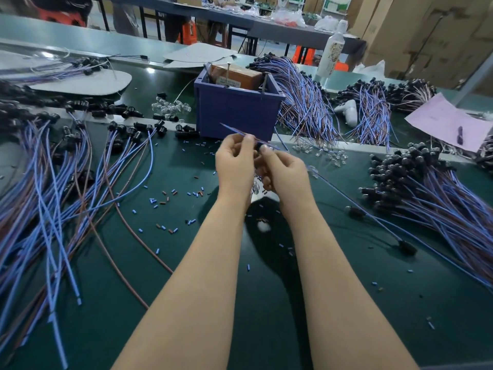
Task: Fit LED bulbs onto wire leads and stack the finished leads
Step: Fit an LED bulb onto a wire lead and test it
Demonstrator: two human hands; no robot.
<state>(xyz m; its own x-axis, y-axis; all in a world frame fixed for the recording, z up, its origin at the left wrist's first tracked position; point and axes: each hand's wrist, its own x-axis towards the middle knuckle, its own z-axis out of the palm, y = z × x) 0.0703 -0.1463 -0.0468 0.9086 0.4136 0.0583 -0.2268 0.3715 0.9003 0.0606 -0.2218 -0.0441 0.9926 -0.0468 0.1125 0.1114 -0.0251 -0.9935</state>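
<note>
Two bare forearms reach from the near edge across the green worktop (181,161) and meet at the one wire lead (234,130) in hand, held up just in front of the blue bin (237,113). The left grip (234,161) is pinched together on the blue wire a little back from its end, I'd judge to steady it. The right grip (285,172) is clamped on the black socket (257,148) at that end, probably seating a bulb, though the fingers hide whether one is in. Spare clear bulbs (333,156) lie just right of the hands, within easy reach, and a second scatter (170,106) lies left of the bin. Two loose leads (354,212) lie between the hands and the big heap (426,188) on the right, sockets all pointing one way, which looks like the finished stack. The sprawl of leads (53,182) on the left seems to be the supply. Beyond the bin lie at least two more bundles (301,97). Cut sleeve bits (165,196), too many to count, dot the middle.
</note>
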